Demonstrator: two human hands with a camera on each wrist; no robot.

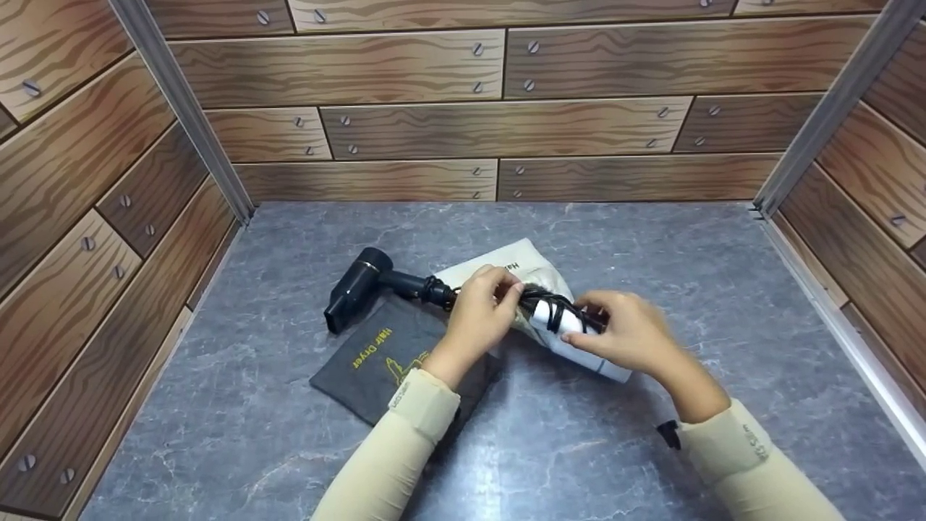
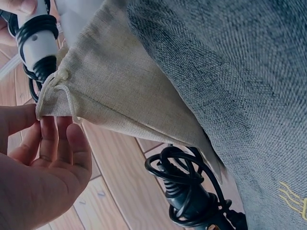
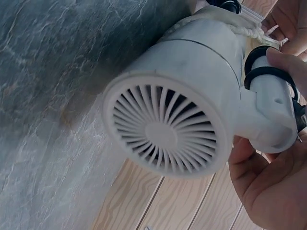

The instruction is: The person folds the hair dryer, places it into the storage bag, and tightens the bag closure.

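A white hair dryer (image 3: 206,52) with black cord wound round its folded handle is gripped by my right hand (image 1: 633,333), thumb on the handle. In the right wrist view its round grille faces the camera. My left hand (image 1: 481,307) pinches the corner of a cream drawstring bag (image 2: 115,76) at its mouth, beside the cord end of the handle. The bag's rope runs by the dryer's far end; how much of the dryer is inside the bag cannot be told. Left of my left hand lies a black hair dryer (image 1: 354,286), its cord bundled at the handle's end.
A dark grey bag (image 1: 372,347) with yellow "Hair Dryer" lettering lies flat under my left forearm, next to the black dryer. The grey marbled tabletop (image 1: 217,405) is enclosed by wood-patterned walls (image 1: 405,130) at the back and both sides.
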